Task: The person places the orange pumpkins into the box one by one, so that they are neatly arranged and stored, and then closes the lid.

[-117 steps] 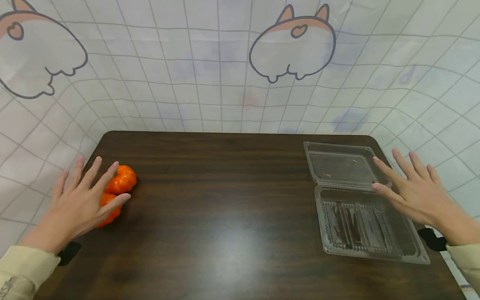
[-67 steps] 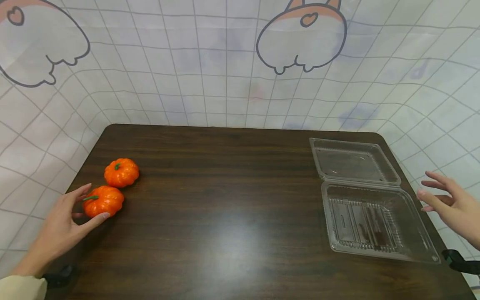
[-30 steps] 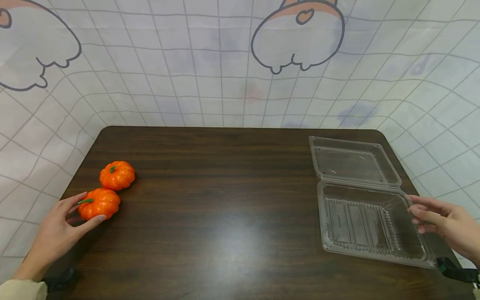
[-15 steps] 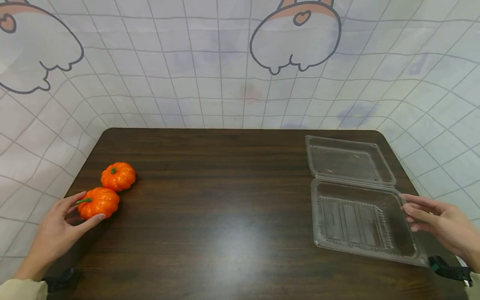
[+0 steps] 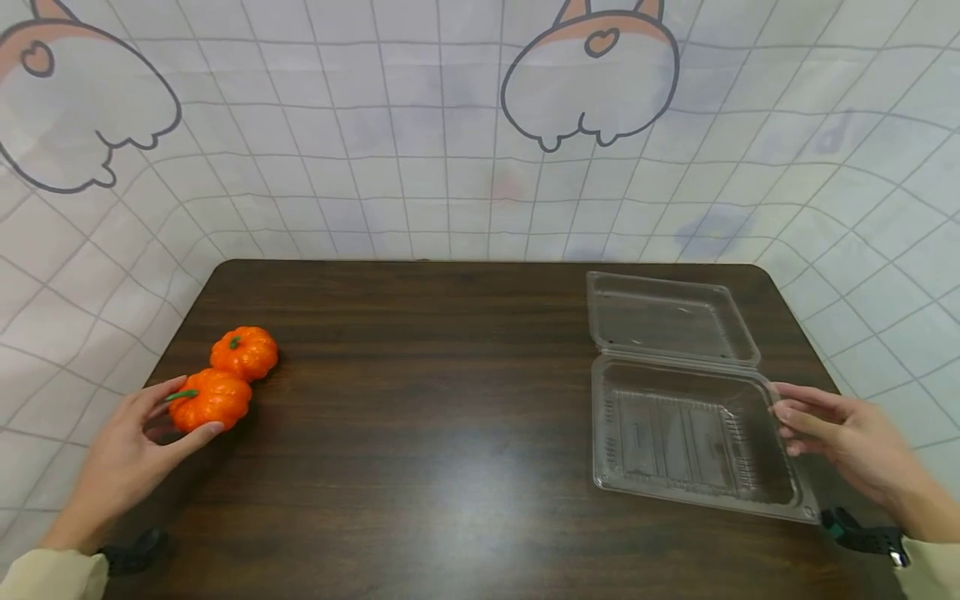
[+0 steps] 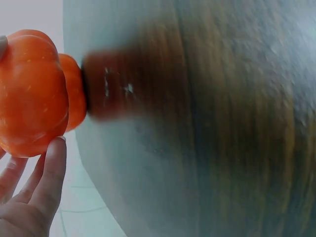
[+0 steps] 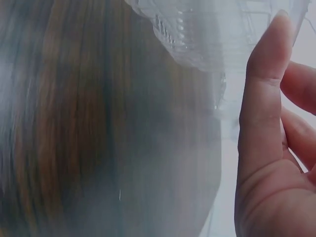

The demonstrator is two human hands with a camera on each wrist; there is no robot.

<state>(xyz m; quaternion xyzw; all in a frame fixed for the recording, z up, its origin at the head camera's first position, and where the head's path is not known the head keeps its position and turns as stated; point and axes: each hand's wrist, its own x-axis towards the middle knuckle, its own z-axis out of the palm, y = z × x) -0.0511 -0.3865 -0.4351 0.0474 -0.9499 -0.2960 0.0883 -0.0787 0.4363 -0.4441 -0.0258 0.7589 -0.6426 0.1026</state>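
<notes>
My left hand (image 5: 131, 454) grips the nearer of two orange toy pumpkins, thumb on its near side and fingers round the far side. This pumpkin (image 5: 212, 399) has a green stem and fills the left edge of the left wrist view. Behind it, touching or almost so, sits the second pumpkin (image 5: 245, 352). Over on the right, my right hand (image 5: 855, 442) pinches the right rim of a clear plastic clamshell container (image 5: 675, 442), thumb on top and fingers beneath. Its hinged lid (image 5: 671, 317) lies folded back, away from me. In the right wrist view the thumb (image 7: 266, 98) presses the rim.
Everything stands on a dark brown wooden table (image 5: 420, 350) with rounded far corners. A white grid-patterned cloth (image 5: 420, 167) with cartoon animal drawings hangs behind and at both sides. Dark straps circle both wrists.
Both hands came down from an open spread; the left took hold of the nearer pumpkin, the right the container's rim. The container has since slid left toward the table's middle.
</notes>
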